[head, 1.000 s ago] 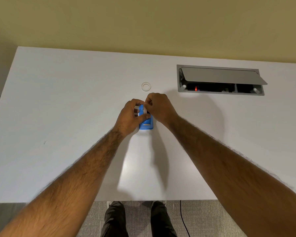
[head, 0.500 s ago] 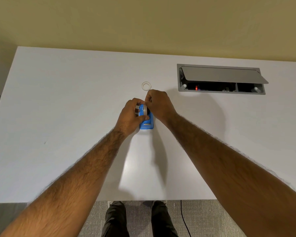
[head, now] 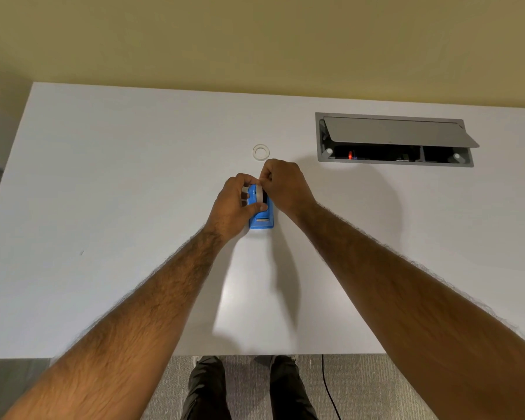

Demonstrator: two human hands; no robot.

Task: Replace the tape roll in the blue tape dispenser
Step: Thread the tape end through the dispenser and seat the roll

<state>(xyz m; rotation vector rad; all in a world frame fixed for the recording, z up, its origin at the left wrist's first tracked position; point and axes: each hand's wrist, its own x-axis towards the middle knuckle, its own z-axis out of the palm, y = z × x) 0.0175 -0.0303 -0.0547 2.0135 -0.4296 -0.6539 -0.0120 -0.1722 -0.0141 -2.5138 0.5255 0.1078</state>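
The left hand (head: 234,204) grips the blue tape dispenser (head: 262,223) mid-table, thumb curled over its side; a tape roll (head: 259,194) stands upright in it; an empty tape core (head: 261,152) lies just beyond; the right hand (head: 285,186) pinches the roll's top (fingertips partly hidden); an open cable hatch (head: 394,140) sits far right.

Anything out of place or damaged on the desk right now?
Nothing spilled or damaged. Two minor things: a loose clear ring lies on the table just beyond the blue dispenser, and the grey hatch lid at far right stands tilted open.
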